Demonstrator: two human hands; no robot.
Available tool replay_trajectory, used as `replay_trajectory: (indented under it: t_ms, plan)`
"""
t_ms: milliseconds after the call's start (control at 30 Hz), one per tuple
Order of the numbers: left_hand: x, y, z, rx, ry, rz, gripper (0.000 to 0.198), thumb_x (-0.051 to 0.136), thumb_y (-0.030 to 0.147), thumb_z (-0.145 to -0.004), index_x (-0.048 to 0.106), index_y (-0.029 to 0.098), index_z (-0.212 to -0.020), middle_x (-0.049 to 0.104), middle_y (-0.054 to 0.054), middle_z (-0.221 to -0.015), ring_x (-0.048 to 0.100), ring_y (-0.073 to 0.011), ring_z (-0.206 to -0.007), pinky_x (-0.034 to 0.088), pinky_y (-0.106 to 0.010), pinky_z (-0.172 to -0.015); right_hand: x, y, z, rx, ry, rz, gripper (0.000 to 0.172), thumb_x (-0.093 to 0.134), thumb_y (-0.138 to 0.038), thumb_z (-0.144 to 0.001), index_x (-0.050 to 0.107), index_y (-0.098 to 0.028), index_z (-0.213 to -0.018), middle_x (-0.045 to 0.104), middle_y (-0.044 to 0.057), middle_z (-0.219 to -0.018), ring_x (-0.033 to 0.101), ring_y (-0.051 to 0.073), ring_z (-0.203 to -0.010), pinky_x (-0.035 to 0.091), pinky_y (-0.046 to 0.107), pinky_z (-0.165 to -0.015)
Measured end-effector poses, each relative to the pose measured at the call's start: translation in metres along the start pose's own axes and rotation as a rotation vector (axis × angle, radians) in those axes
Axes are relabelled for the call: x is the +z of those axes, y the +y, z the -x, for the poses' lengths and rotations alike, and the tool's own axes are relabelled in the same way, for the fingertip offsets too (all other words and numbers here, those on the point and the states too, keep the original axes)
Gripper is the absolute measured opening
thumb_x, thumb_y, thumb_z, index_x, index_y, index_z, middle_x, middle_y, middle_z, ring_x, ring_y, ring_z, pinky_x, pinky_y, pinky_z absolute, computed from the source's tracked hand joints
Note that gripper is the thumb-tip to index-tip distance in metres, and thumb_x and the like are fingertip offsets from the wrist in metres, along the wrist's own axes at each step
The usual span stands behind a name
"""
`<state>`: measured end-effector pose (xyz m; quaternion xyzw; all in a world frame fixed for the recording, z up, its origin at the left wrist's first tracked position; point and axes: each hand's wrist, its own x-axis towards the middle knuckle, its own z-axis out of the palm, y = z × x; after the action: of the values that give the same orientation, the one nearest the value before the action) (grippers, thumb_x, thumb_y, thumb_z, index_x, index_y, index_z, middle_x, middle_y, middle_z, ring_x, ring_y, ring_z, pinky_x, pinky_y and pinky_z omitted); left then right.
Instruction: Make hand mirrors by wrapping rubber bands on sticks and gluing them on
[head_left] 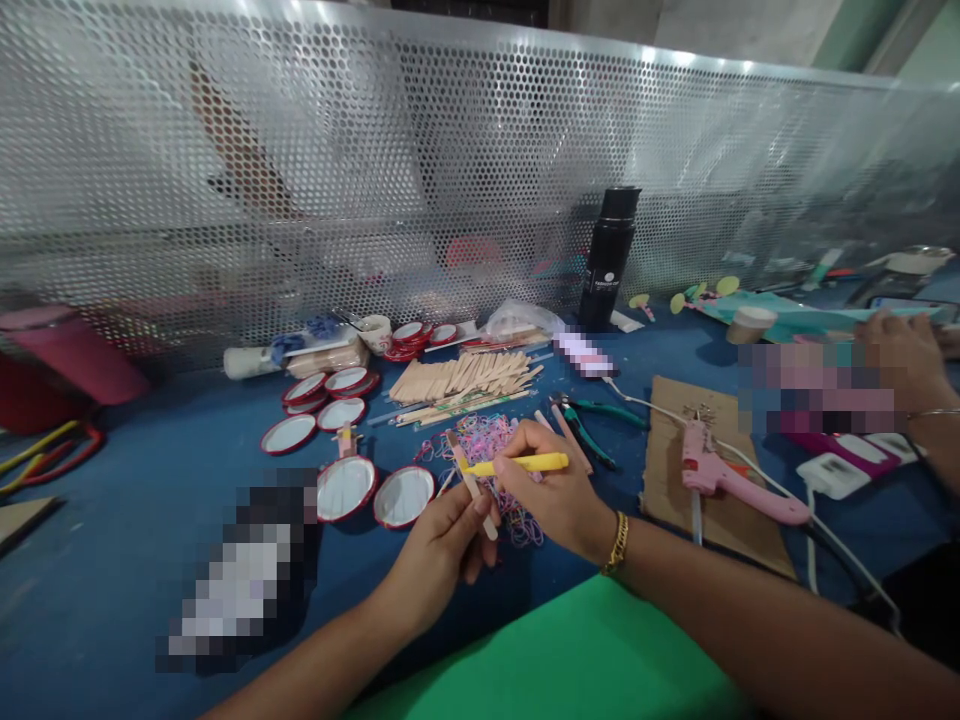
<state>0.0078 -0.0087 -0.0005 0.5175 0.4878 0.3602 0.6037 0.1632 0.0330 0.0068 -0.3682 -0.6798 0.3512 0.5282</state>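
Note:
Between the thumb and fingers of my left hand [448, 530] is a wooden craft stick [474, 490], tilted, its upper end pinkish-brown. My right hand [551, 490] grips a yellow marker [544, 462], whose tip touches the stick near its coloured end. Under and behind both hands lies a heap of pink, purple and blue elastic bands [480, 437]. Left of my left hand are two red-rimmed round lids [403, 496], lying with their pale insides up. A small object made of stick pieces [345, 440] stands behind one lid. Many loose craft sticks [461, 376] are piled farther back.
A pink glue gun [720, 475] rests on cardboard [667, 430] at right, its cable trailing nearby. Teal-handled pliers [600, 415] and a black bottle [609, 260] stand behind. A perforated metal screen [450, 150] closes the back. Another person's hand [904, 355] is at far right. Green sheet [585, 650] lies in front.

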Motion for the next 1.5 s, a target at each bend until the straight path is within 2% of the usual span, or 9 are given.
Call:
replay_trajectory:
  t_ms: [500, 667, 833, 967, 1133, 1300, 1500]
  plan:
    - [0.0008, 0.0006, 0.0001, -0.005, 0.029, -0.013, 0.044, 0.056, 0.060, -0.081, 0.054, 0.017, -0.075, 0.057, 0.003, -0.052, 0.041, -0.0059, -0.038, 0.026, -0.018, -0.039, -0.0008, 0.0000, -0.0009, -0.004, 0.028, 0.018, 0.017, 0.056, -0.020, -0.082, 0.050, -0.021, -0.066, 0.052, -0.004, -0.064, 0.049, 0.011, -0.059, 0.042, 0.024, -0.057]
    - [0.0010, 0.0017, 0.0008, -0.006, 0.023, -0.018, 0.044, 0.056, 0.060, -0.081, 0.054, 0.017, -0.075, 0.057, 0.003, -0.052, 0.041, -0.0061, -0.038, 0.024, -0.019, -0.039, -0.0013, -0.0010, -0.0007, 0.023, -0.019, -0.036, 0.013, 0.057, -0.020, -0.082, 0.052, -0.020, -0.070, 0.054, -0.004, -0.063, 0.051, 0.011, -0.058, 0.042, 0.024, -0.056]
    - [0.0007, 0.0005, -0.0006, 0.004, 0.017, -0.022, 0.044, 0.056, 0.060, -0.081, 0.055, 0.017, -0.075, 0.057, 0.003, -0.052, 0.042, -0.0061, -0.038, 0.025, -0.019, -0.039, -0.0022, -0.0013, -0.0014, -0.006, 0.024, 0.005, 0.016, 0.056, -0.020, -0.083, 0.052, -0.020, -0.068, 0.054, -0.003, -0.065, 0.050, 0.011, -0.061, 0.043, 0.024, -0.059]
    - [0.0001, -0.0006, -0.0012, -0.005, 0.019, -0.015, 0.043, 0.056, 0.059, -0.082, 0.055, 0.017, -0.075, 0.057, 0.003, -0.052, 0.041, -0.0056, -0.038, 0.025, -0.018, -0.039, -0.0016, -0.0014, -0.0013, 0.007, -0.018, -0.029, 0.014, 0.057, -0.021, -0.082, 0.052, -0.020, -0.069, 0.055, -0.003, -0.065, 0.051, 0.012, -0.060, 0.043, 0.024, -0.058]
    - [0.0001, -0.0004, -0.0007, 0.008, 0.020, 0.004, 0.043, 0.058, 0.059, -0.080, 0.055, 0.017, -0.074, 0.057, 0.003, -0.052, 0.042, -0.0061, -0.038, 0.026, -0.019, -0.039, -0.0018, -0.0009, -0.0017, 0.002, 0.029, 0.014, 0.016, 0.057, -0.021, -0.083, 0.052, -0.020, -0.067, 0.054, -0.003, -0.065, 0.050, 0.012, -0.061, 0.043, 0.024, -0.060]
    - [0.0009, 0.0014, -0.0007, 0.001, 0.027, 0.004, 0.041, 0.058, 0.057, -0.081, 0.055, 0.017, -0.074, 0.057, 0.003, -0.051, 0.041, -0.0061, -0.037, 0.024, -0.019, -0.039, -0.0012, -0.0008, -0.0012, 0.018, -0.018, -0.029, 0.015, 0.057, -0.022, -0.083, 0.053, -0.020, -0.069, 0.055, -0.003, -0.066, 0.052, 0.012, -0.061, 0.043, 0.025, -0.058]
    - [0.0020, 0.0031, 0.0010, 0.000, 0.030, 0.012, 0.041, 0.059, 0.057, -0.081, 0.056, 0.017, -0.074, 0.058, 0.002, -0.052, 0.042, -0.0062, -0.038, 0.024, -0.019, -0.039, -0.0009, -0.0015, -0.0010, 0.027, 0.019, -0.027, 0.014, 0.057, -0.022, -0.084, 0.053, -0.021, -0.070, 0.055, -0.003, -0.065, 0.051, 0.011, -0.059, 0.044, 0.024, -0.058]
